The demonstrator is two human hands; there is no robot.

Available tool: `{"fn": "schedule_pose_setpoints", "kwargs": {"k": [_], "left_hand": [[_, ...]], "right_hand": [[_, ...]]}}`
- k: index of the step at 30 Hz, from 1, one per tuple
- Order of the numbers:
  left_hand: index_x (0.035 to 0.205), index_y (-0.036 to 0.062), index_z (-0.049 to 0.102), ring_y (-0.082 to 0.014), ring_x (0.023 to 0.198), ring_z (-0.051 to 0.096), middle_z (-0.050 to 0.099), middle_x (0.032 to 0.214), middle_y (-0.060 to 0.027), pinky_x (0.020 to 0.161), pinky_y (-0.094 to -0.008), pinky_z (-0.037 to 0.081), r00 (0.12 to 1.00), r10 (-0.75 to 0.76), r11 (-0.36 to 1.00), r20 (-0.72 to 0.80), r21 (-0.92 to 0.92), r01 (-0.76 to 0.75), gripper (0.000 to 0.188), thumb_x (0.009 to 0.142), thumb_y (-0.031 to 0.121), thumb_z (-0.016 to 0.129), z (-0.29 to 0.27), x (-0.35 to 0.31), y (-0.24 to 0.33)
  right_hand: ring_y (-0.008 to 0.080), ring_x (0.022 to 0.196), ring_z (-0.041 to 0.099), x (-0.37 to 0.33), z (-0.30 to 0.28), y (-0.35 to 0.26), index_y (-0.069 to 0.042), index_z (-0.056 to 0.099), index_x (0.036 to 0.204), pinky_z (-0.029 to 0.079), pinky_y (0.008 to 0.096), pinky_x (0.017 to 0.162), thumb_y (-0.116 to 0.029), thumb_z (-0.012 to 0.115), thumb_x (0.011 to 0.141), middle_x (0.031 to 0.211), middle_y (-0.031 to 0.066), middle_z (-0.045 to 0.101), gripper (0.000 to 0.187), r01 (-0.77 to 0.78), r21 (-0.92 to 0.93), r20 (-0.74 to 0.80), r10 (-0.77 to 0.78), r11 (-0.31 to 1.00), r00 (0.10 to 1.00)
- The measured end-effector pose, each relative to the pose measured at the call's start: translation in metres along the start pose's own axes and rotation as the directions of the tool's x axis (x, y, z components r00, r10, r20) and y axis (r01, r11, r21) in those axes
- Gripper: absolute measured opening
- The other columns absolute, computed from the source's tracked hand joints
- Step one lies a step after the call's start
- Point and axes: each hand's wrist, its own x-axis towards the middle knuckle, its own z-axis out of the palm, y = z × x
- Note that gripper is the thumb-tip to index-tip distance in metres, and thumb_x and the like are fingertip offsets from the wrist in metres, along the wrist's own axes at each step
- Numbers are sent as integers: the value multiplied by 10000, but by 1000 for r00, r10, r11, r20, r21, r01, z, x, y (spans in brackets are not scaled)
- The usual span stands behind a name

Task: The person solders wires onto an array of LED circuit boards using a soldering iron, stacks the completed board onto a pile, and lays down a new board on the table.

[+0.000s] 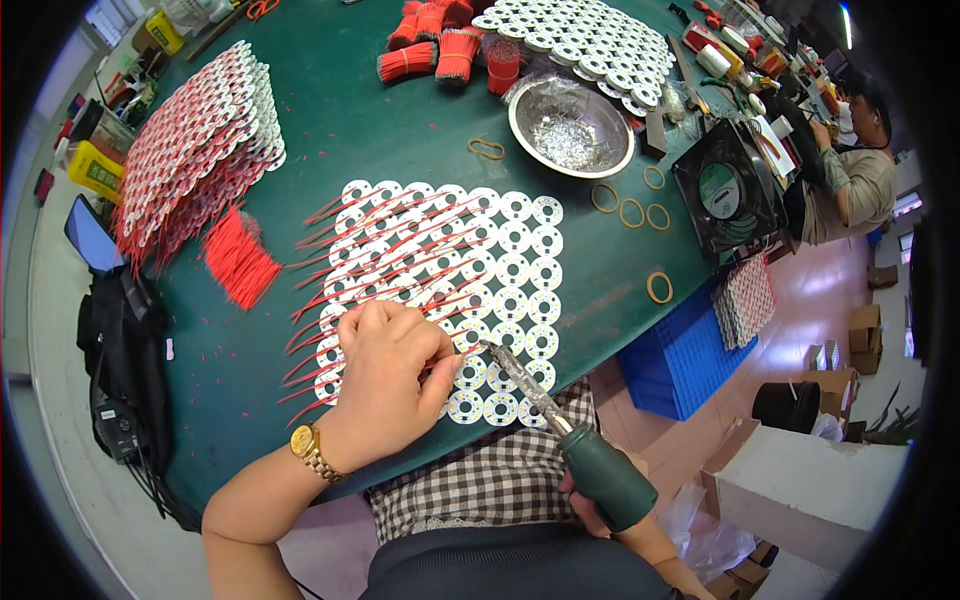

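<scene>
A panel of round white circuit boards (513, 270) with ring holes lies on the green table in front of me. Thin red wires (385, 240) run across many of its discs and stick out past its left side. My left hand (390, 370) rests over the lower part of the panel, thumb and forefinger pinched on a red wire whose end points at one disc. Coming from the lower right, a soldering iron (610, 482) with a dark green handle touches or nearly touches that spot with its tip. My right hand (588, 508) is wrapped round the handle, partly hidden behind it.
Loose red wires (240, 258) lie left of the panel, beside a tall wired-board stack (205, 150). Beyond are a metal bowl (570, 125), wire bundles (430, 45), more white boards (590, 40) and rubber bands (631, 213). A black fan (725, 185) stands right; another person (850, 180) sits beyond.
</scene>
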Motion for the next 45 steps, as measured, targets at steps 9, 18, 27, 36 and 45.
{"fn": "schedule_pose_setpoints", "kwargs": {"k": [9, 18, 27, 36, 45], "left_hand": [[773, 127, 607, -226, 879, 447, 509, 775, -6, 859, -395, 284, 1000, 12, 1000, -10, 5, -12, 119, 779, 150, 724, 0, -1, -2], [750, 125, 608, -225, 863, 459, 521, 777, -10, 838, -400, 304, 998, -11, 993, -63, -117, 4, 114, 776, 116, 718, -4, -6, -4], [715, 125, 583, -239, 885, 483, 528, 766, -13, 876, -414, 314, 998, 17, 1000, 54, 6, -17, 128, 709, 91, 706, -12, -7, 1], [693, 105, 572, -245, 930, 514, 551, 769, -21, 886, -447, 319, 998, -2, 1000, 67, 9, 1, 110, 706, 71, 676, -9, -7, 2], [680, 115, 554, -243, 902, 495, 540, 761, -14, 867, -415, 332, 999, 5, 998, 43, 64, -8, 125, 679, 68, 670, -5, -5, 4]], "right_hand": [[217, 603, 629, -6, -2, -7, -69, 682, 941, 508, 321, 521, -173, 742, 676, 785, 54, 634, 291, -119, -61, 18, 120, 991, 993], [277, 688, 651, -33, -2, 8, -74, 665, 1052, 521, 344, 592, -226, 754, 647, 919, 88, 672, 441, -168, -5, -10, 168, 986, 986], [258, 656, 647, -24, -4, 8, -80, 681, 1032, 515, 335, 577, -236, 766, 633, 847, 75, 663, 437, -29, -56, 39, 31, 998, 999], [220, 609, 638, -15, 1, 6, -90, 688, 942, 507, 301, 536, -197, 761, 678, 777, 54, 640, 295, 5, 20, 55, -6, 1000, 998], [232, 617, 631, -19, 0, 5, -80, 684, 954, 499, 309, 534, -211, 741, 698, 799, 65, 643, 294, -6, -5, 61, 6, 1000, 998]]}}
